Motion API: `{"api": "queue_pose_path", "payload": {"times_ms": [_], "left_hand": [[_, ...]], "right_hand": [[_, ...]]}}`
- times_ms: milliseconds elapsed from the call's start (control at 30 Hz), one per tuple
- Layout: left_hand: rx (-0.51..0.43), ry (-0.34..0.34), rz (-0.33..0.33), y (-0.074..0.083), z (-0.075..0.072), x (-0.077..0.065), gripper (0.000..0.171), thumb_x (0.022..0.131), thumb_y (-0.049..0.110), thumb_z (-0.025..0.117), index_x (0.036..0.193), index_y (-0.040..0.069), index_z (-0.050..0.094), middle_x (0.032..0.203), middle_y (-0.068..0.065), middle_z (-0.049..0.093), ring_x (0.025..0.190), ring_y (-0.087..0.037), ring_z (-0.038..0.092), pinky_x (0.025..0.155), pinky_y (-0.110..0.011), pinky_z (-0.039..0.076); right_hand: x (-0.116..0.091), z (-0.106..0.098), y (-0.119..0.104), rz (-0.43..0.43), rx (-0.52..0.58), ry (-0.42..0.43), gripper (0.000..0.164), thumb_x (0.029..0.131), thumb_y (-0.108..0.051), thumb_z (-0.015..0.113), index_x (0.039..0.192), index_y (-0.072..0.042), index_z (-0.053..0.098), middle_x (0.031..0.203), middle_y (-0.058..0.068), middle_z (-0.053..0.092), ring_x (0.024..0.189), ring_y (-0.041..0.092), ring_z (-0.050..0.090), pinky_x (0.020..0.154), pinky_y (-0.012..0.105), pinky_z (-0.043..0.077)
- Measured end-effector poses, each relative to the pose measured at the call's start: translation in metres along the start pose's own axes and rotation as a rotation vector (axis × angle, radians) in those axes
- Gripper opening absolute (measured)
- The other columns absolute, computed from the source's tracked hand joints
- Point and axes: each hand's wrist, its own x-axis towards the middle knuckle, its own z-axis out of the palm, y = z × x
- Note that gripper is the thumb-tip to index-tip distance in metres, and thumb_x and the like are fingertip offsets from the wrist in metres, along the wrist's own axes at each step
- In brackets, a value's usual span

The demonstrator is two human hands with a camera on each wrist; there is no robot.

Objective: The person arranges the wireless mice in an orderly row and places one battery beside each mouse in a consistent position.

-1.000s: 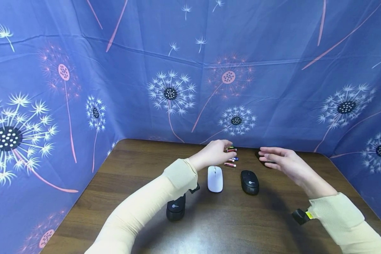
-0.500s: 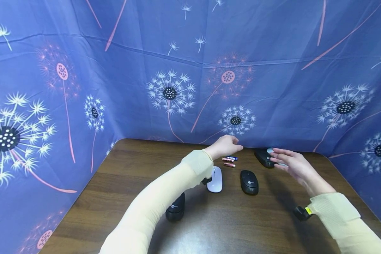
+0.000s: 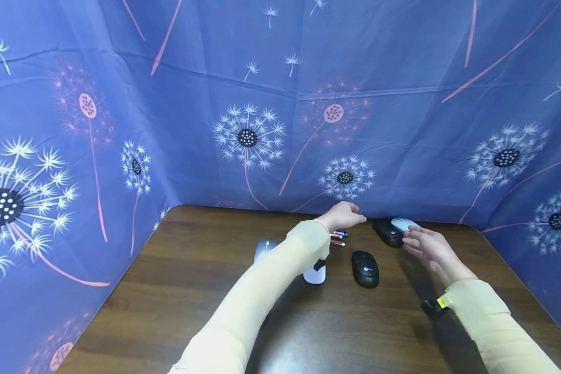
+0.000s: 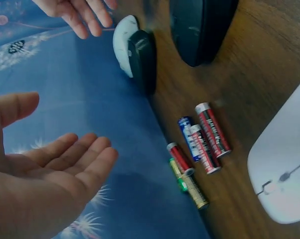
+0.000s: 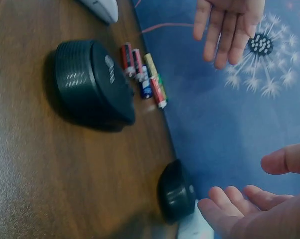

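Observation:
My left hand (image 3: 343,215) hovers above the far edge of the table, its fingers extended and nothing in them. Below it lie several small batteries (image 4: 207,144) in red, blue, green and gold, partly hidden by the hand and sleeve in the head view. My right hand (image 3: 432,252) hangs over the right side, palm facing left, fingers loosely extended and holding nothing. Just beyond its fingertips, a black mouse (image 3: 387,232) and a pale mouse (image 3: 403,224) sit side by side. Another black mouse (image 3: 365,268) rests between the two arms.
A white mouse (image 3: 314,275) is partly covered by the left sleeve. Left of that arm, part of a grey mouse (image 3: 264,248) shows. The wooden table (image 3: 191,270) ends against a blue dandelion-print cloth (image 3: 191,130).
My left hand has moved right, and its sleeve now covers the black mouse at the left while uncovering the grey one. My right hand has shifted right and down, exposing the pale mouse.

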Motion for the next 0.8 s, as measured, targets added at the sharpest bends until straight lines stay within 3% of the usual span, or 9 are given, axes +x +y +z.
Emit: {"api": "queue_pose_path", "payload": {"times_ms": [133,200,333,433,567,633,800], "left_hand": [[-0.053,-0.015,-0.009,-0.006,0.01,0.006,0.05,0.092,0.031,0.059,0.136,0.008,0.048,0.137,-0.003,0.051,0.124,-0.019,0.049,0.095,-0.029,0.046],[-0.076,-0.024,0.001,-0.007,0.015,0.009,0.051,0.093,0.029,0.058,0.137,0.007,0.047,0.138,-0.005,0.051,0.125,-0.019,0.049,0.096,-0.03,0.046],[-0.129,-0.036,-0.006,-0.007,0.023,0.012,0.052,0.092,0.028,0.059,0.138,0.006,0.046,0.139,-0.007,0.05,0.123,-0.019,0.051,0.096,-0.03,0.045],[-0.156,-0.039,-0.025,-0.008,0.03,0.017,0.054,0.092,0.028,0.059,0.138,0.005,0.045,0.14,-0.007,0.049,0.12,-0.019,0.054,0.097,-0.03,0.045],[-0.15,-0.03,-0.064,-0.011,0.039,0.022,0.053,0.092,0.029,0.059,0.138,0.006,0.046,0.14,-0.004,0.049,0.124,-0.019,0.05,0.1,-0.031,0.043],[-0.129,-0.025,-0.084,-0.012,0.043,0.023,0.052,0.092,0.031,0.059,0.137,0.008,0.047,0.139,-0.003,0.05,0.128,-0.018,0.045,0.101,-0.031,0.042],[-0.092,0.006,-0.093,-0.015,0.052,0.026,0.048,0.092,0.031,0.058,0.133,0.006,0.052,0.135,-0.006,0.054,0.125,-0.016,0.049,0.099,-0.025,0.041]], "right_hand": [[0.004,-0.005,0.009,0.024,-0.061,0.043,0.048,0.097,-0.009,0.037,0.139,0.009,0.024,0.085,-0.015,0.054,0.075,-0.002,0.06,0.072,0.02,0.052],[0.006,-0.007,0.013,0.036,-0.077,0.061,0.054,0.097,-0.01,0.037,0.141,0.014,0.016,0.089,-0.013,0.052,0.075,-0.003,0.059,0.075,0.021,0.051],[0.012,-0.008,0.018,0.082,-0.022,0.106,0.027,0.096,-0.01,0.04,0.119,0.004,0.043,0.083,-0.011,0.053,0.07,-0.001,0.058,0.074,0.022,0.052],[0.016,-0.009,0.019,0.124,0.015,0.15,0.007,0.094,-0.008,0.042,0.1,-0.005,0.043,0.081,-0.009,0.053,0.067,0.001,0.058,0.073,0.022,0.052],[0.019,-0.01,0.021,0.154,0.067,0.164,0.012,0.093,-0.007,0.042,0.104,-0.004,0.038,0.096,0.0,0.049,0.07,0.004,0.059,0.079,0.024,0.053],[0.021,-0.011,0.025,0.166,0.109,0.165,0.011,0.092,-0.006,0.042,0.102,-0.004,0.038,0.093,0.001,0.051,0.068,0.005,0.06,0.078,0.024,0.054],[0.028,-0.013,0.031,0.178,0.159,0.175,0.006,0.091,-0.004,0.041,0.097,-0.005,0.041,0.08,-0.002,0.055,0.067,0.006,0.061,0.074,0.024,0.054]]}}
